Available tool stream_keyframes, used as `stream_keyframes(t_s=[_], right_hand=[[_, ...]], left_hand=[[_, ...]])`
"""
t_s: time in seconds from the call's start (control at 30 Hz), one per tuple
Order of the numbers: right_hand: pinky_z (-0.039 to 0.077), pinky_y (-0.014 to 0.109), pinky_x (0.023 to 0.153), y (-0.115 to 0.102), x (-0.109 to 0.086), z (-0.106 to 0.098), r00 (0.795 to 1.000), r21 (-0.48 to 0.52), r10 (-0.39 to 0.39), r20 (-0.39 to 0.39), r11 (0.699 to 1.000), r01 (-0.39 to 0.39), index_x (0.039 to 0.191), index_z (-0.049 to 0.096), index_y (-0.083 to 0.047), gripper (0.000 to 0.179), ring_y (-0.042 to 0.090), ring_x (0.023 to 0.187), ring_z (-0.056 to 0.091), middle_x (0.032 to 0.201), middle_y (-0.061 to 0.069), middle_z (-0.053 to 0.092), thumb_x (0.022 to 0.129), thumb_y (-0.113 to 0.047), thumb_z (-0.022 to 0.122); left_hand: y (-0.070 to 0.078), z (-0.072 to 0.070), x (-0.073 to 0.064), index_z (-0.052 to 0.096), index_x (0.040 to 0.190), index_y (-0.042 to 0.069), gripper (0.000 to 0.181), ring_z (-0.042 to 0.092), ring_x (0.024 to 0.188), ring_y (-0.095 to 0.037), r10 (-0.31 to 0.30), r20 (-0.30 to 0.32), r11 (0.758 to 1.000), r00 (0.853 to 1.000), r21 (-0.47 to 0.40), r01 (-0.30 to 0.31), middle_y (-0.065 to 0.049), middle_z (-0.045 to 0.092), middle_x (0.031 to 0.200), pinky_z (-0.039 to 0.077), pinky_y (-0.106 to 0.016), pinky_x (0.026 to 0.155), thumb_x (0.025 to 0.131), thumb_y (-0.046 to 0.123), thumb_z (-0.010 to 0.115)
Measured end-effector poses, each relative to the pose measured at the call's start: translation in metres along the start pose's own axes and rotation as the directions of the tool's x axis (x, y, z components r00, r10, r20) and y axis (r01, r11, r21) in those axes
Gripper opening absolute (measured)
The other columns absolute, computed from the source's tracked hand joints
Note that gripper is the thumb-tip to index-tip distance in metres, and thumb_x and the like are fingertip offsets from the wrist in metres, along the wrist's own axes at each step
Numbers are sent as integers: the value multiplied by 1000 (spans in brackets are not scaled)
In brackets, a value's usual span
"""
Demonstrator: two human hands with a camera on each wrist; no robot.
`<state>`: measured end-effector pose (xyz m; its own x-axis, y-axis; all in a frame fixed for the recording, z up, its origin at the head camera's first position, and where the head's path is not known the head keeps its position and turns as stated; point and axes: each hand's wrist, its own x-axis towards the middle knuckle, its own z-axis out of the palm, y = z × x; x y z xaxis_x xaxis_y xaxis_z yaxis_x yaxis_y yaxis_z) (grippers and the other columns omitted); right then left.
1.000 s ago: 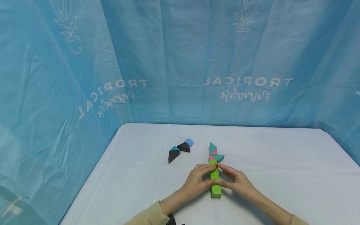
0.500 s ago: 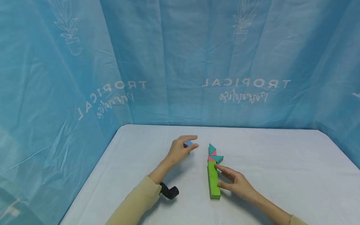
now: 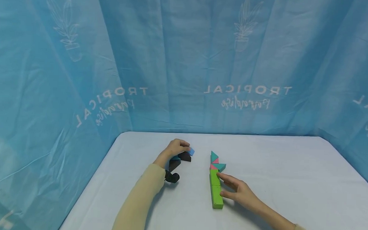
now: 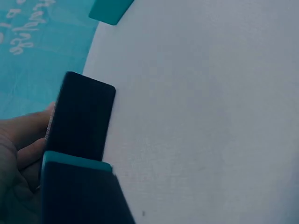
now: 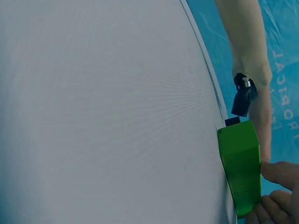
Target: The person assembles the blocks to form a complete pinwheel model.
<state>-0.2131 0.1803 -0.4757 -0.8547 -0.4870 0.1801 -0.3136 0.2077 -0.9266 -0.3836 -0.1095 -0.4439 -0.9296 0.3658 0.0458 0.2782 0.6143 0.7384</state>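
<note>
My left hand (image 3: 177,147) reaches to the far left group, thumb and fingers pinching a small blue block (image 3: 192,151). Beside and below that hand lie two dark blocks (image 3: 186,157) with a teal block (image 3: 175,158) between them; in the left wrist view, a dark block (image 4: 84,116) partly hides the fingers. Green blocks (image 3: 216,187) form a straight row on the table, with pink (image 3: 213,166) and teal triangular blocks (image 3: 220,166) at its far end. My right hand (image 3: 240,193) rests at the row's right side, fingers slightly bent, thumb and index fingertips touching the green.
A white cloth covers the table (image 3: 276,172). Blue printed curtains (image 3: 186,61) stand close behind and to the left. A black wrist camera (image 3: 172,177) hangs under the left wrist, close to the lower dark block.
My left hand left the green row, moved far and left to the blue block, and its spread fingers came together there. The right hand stays beside the row.
</note>
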Motion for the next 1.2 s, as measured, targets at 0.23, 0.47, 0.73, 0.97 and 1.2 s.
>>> stream_keyframes(t_s=[0.23, 0.47, 0.73, 0.97, 1.2], right_hand=[[28, 29, 106, -4, 2, 0, 1000, -1, 8, -7, 1000, -8, 141, 39, 0, 64, 34, 134, 30, 145, 16, 38, 87, -14, 69], [27, 33, 107, -5, 3, 1, 999, 5, 40, 0, 999, -40, 142, 38, 0, 64, 33, 135, 28, 146, 17, 37, 87, -15, 69], [27, 32, 107, -5, 3, 1, 1000, 5, 29, 1, 1000, -29, 141, 38, 2, 64, 32, 136, 28, 145, 17, 37, 87, -14, 69], [27, 31, 107, -3, 2, 0, 1000, 10, 31, -2, 999, -31, 141, 39, 0, 64, 32, 136, 28, 145, 16, 37, 87, -14, 69], [26, 37, 107, -4, 1, 0, 999, 2, 37, -4, 999, -37, 142, 39, 0, 63, 34, 135, 29, 145, 16, 37, 87, -14, 69]], left_hand=[[-1, 0, 2, 70, 109, 4, 27, 57, 107, -28, -26, -21, 1000, 999, 17, 27, -9, 66, 109, 46, -40, 91, 88, 21, 67], [4, -1, 4, 71, 107, 6, 24, 57, 105, -25, -90, 22, 995, 996, 35, 89, -5, 67, 105, 46, -39, 90, 87, 19, 69], [11, -2, 2, 71, 103, 6, 21, 57, 99, -23, -122, 56, 991, 991, 60, 118, -3, 66, 100, 47, -39, 88, 85, 16, 71], [16, 2, -4, 70, 101, 6, 19, 57, 92, -19, -86, 79, 995, 993, 63, 82, -1, 64, 95, 48, -34, 83, 84, 14, 71], [17, 11, -12, 68, 107, 5, 26, 56, 93, -19, 60, 29, 993, 998, 105, -63, -5, 62, 99, 47, -33, 83, 82, 9, 73]])
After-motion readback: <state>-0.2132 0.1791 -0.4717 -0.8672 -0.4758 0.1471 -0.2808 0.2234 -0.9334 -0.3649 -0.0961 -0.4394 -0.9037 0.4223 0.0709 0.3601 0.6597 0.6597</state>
